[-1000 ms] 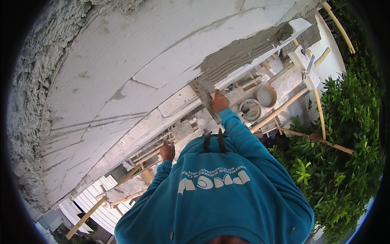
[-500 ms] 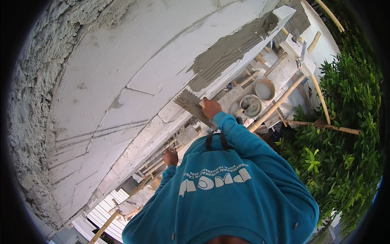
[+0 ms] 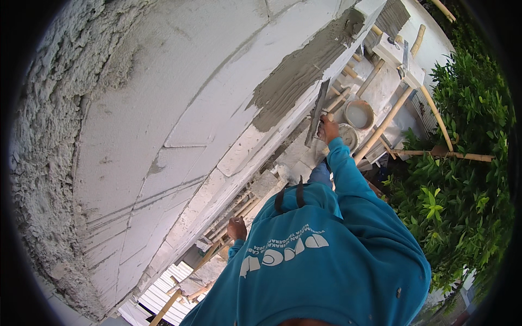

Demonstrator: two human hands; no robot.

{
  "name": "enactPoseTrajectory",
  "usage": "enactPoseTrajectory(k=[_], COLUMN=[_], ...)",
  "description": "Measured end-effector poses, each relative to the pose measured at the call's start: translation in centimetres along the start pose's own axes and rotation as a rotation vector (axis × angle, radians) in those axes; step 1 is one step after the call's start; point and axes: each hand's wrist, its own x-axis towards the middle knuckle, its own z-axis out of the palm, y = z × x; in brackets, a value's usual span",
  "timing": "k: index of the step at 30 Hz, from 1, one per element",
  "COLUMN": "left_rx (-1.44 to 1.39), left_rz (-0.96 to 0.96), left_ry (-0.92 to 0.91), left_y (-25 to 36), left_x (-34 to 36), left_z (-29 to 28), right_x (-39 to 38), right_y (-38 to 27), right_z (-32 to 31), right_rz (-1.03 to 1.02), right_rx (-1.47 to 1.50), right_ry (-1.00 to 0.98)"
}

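Observation:
My right hand (image 3: pixel 328 129) is closed round the handle of a notched trowel (image 3: pixel 317 113). Its blade is seen nearly edge-on, beside the wall and apart from the mortar. Grey mortar (image 3: pixel 288 76), combed into ridges, covers a strip along the pale block wall (image 3: pixel 204 117). Just beyond my right hand stands a bucket of grey mortar (image 3: pixel 348 137), partly hidden by the hand and sleeve. My left hand (image 3: pixel 237 229) hangs low near the wall's base, its fingers curled; whatever they may hold is hidden.
A second bucket (image 3: pixel 359 114) with cloudy liquid stands beside the mortar bucket. Bamboo poles (image 3: pixel 384 126) form scaffolding on the right, with a white block (image 3: pixel 399 57) on it. Leafy branches (image 3: pixel 451 190) lie beyond. Rough render (image 3: pixel 49 163) edges the wall at far left.
My right hand has drawn the trowel away from the wall, rightward toward the buckets, and its blade has turned from flat to edge-on. The whole view has shifted slightly.

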Motion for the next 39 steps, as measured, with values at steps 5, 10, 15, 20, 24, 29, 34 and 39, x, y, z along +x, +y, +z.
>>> enactPoseTrajectory(k=[5,10,15,20,24,29,34,39], left_rx=[0.060,-0.003,0.005,-0.019,-0.082,-0.033,-0.082,-0.097], left_rz=[-0.034,-0.024,0.022,0.061,0.048,0.078,0.021,-0.042], left_ry=[0.049,0.094,0.089,0.061,0.046,0.129,0.109,0.099], left_y=[-2.5,-2.2,0.6,3.5,4.4,4.5,3.2,3.7], left_x=[-1.3,-0.6,-0.3,-0.6,-0.2,-0.3,-1.6,-2.8], left_z=[-1.9,-3.6,-4.4,-3.7,-3.8,-3.1,-2.1,-0.8], right_x=[4.5,8.9,8.8,4.4,4.6,5.9,8.1,11.1], right_y=[1.3,1.5,2.0,-0.4,-1.4,-3.6,-7.0,-10.4], right_z=[1.9,5.0,5.7,7.0,5.1,4.1,0.6,-3.4], right_rz=[0.049,0.085,0.093,0.041,0.020,-0.050,-0.216,-0.797], right_rx=[0.356,0.544,0.558,0.480,0.354,0.107,-0.405,-1.435], right_ry=[0.027,0.026,-0.008,-0.006,-0.075,-0.058,0.012,0.101])
